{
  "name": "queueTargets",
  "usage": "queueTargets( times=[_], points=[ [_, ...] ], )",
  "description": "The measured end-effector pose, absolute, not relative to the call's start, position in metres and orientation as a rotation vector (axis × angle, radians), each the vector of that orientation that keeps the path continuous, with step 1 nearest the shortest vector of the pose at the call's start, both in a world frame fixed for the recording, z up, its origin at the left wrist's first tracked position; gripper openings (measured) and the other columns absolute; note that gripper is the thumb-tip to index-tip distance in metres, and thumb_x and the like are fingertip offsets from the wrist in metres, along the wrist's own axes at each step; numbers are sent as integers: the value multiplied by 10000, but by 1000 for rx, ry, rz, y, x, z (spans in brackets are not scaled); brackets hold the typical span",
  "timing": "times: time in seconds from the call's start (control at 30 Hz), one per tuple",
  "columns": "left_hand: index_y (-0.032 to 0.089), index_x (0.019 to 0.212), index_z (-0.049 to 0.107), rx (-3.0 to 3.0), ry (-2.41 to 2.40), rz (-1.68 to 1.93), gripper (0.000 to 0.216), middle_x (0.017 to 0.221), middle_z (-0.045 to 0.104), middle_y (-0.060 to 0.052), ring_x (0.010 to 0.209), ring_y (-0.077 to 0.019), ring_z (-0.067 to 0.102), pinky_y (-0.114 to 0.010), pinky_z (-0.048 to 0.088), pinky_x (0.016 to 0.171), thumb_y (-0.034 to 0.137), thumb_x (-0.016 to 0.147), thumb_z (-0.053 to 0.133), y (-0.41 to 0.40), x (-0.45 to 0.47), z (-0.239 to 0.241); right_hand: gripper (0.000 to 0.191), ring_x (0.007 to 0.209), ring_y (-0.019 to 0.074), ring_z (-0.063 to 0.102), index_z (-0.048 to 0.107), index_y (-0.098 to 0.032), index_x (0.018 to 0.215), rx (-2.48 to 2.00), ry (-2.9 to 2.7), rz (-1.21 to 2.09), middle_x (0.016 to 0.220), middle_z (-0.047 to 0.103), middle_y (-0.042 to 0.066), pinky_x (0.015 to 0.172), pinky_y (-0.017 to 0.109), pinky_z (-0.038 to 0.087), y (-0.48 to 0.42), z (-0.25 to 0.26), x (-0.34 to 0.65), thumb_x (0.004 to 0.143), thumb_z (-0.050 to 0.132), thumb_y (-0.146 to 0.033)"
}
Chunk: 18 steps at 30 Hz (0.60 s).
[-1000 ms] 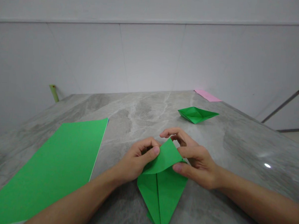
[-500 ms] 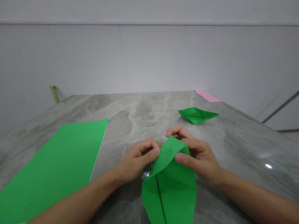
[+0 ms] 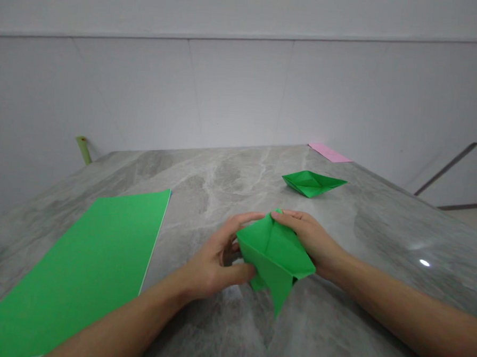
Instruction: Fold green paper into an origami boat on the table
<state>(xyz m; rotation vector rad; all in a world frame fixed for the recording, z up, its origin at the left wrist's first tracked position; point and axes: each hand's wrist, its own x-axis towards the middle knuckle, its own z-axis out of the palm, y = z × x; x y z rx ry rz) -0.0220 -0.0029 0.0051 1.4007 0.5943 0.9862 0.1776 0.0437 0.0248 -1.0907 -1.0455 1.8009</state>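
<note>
Holds the folded green paper (image 3: 275,244) over the worktop (image 3: 223,172), nearer the body than the pointed green piece (image 3: 312,183) and slightly left of it. Pinches the corner facing that piece with the right hand (image 3: 302,227). Cups the left hand (image 3: 218,257) loosely, fingers parted, beside the leftward corner. Runs its long axis roughly crosswise to that piece's direction.

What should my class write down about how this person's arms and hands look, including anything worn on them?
Both the left hand and the right hand are ungloved, each with slender fingers. The left forearm and right forearm are bare as far as the picture shows, with no sleeve, watch or bracelet visible. No ring shows, though some fingers are hidden.
</note>
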Motion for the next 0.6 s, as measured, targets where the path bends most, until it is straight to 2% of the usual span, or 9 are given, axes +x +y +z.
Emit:
queueTargets(
  times=[0.1,0.17,0.27,0.37,0.43,0.5,0.6],
  points=[
    [276,1126,650,1506,682,1024,317,1392,425,-73,1197,-246,495,-357,446,946,267,819,724,-1,-21,5,302,470,130,560,639,-149,622,-1183,-1092,1786,549,641,23,484,248,436,46,20,179,752,735,-405],
    [199,905,676,1521,728,1055,144,1310,483,-96,1229,-260,469,-368,429,968,334,856,681,2,-20,5,338,490,132,557,649,-146,634,-1227,-1125,1774,581,649,29,509,258,435,50,15,181,773,705,-448],
    [167,793,646,1530,798,1113,254,1171,554,-103,1160,-247,505,-368,415,964,404,884,631,7,-19,6,340,596,155,584,694,-145,751,-1281,-1278,1587,705,683,49,592,282,453,56,10,184,809,656,-478],
    [159,772,625,1550,909,1152,294,1145,557,-97,1080,-232,530,-346,429,907,432,880,616,10,-20,7,309,807,193,607,712,-180,964,-1248,-1468,1077,921,695,56,721,309,465,59,9,188,826,649,-450],
    [158,749,600,1573,975,1146,302,1137,554,-97,1048,-229,538,-335,439,863,427,886,598,11,-20,7,306,909,205,598,709,-201,1008,-1095,-1577,916,976,683,52,808,324,458,57,10,190,876,601,-455],
    [161,748,583,1615,1029,1132,292,1127,556,-97,1042,-233,544,-342,443,852,409,903,571,11,-21,6,332,882,195,596,714,-199,951,-911,-1682,1009,892,676,40,808,312,460,52,13,191,935,525,-472],
    [172,790,569,1732,1108,1132,229,1105,564,-93,1092,-245,533,-393,418,938,359,921,552,9,-20,4,356,721,160,561,690,-186,857,-776,-1764,1233,757,629,15,672,270,457,43,14,189,938,530,-493]
  ],
)
